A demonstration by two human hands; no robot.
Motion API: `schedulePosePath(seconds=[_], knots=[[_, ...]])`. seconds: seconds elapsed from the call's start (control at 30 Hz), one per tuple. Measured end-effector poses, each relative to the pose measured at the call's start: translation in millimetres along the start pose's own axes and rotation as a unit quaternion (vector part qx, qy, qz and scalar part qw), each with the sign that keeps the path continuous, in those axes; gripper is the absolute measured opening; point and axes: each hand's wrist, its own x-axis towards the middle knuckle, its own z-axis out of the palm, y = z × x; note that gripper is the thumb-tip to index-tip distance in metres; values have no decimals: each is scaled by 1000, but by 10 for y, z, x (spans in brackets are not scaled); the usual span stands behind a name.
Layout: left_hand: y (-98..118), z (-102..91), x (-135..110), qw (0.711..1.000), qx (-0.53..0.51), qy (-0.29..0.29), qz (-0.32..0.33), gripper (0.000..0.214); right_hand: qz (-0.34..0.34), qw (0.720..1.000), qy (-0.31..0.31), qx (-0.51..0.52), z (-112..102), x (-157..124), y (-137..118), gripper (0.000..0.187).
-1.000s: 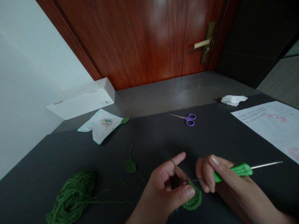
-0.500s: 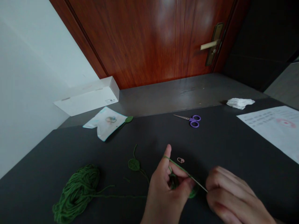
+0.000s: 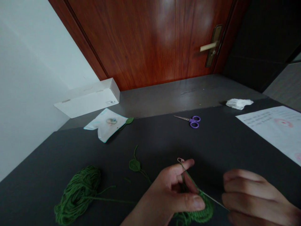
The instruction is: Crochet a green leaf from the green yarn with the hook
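My left hand (image 3: pixel 174 194) pinches a green crocheted piece (image 3: pixel 195 216) between thumb and fingers, with green yarn (image 3: pixel 189 179) running up over the raised index finger. A small pink stitch marker (image 3: pixel 180 160) hangs near that fingertip. My right hand (image 3: pixel 255 194) grips a crochet hook whose metal shaft (image 3: pixel 213 200) reaches into the crocheted piece; its handle is hidden in my fingers. A green yarn ball (image 3: pixel 76 196) lies to the left, a strand leading from it towards my left hand. A small crocheted leaf (image 3: pixel 134 165) lies just left of that hand.
A dark mat (image 3: pixel 150 147) covers the table. Beyond it lie purple-handled scissors (image 3: pixel 194 121), a crumpled tissue (image 3: pixel 239 104), a printed sheet (image 3: pixel 272 128), a plastic packet (image 3: pixel 105 125) with a crocheted leaf (image 3: pixel 129 120), and a white box (image 3: pixel 89 99) before a wooden door (image 3: pixel 150 37).
My right hand has shifted right, its green hook handle now hidden in my fingers. My left hand has turned, bringing the crocheted piece into fuller view, and the pink marker now sits at the fingertip.
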Motion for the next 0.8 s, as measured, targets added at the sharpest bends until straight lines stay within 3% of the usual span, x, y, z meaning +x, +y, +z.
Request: schedulePosePath(seconds=[0.13, 0.3, 0.57, 0.63, 0.8], knots=[[21, -8, -16, 1000, 13, -12, 4, 81, 17, 999, -7, 42, 19, -16, 34, 39], [-55, -27, 1, 997, -35, -57, -26, 77, 3, 990, -65, 128, 5, 23, 13, 41], [-21, -5, 48, 986, -90, -138, -30, 62, 171, 920, 26, 351, 183, 89, -67, 45], [-16, -3, 41, 993, -70, -97, -10, 67, 185, 917, 35, 351, 214, 94, -48, 45], [-80, -14, 43, 997, 27, 52, 56, 78, 172, 950, 26, 259, 245, 82, 20, 43]])
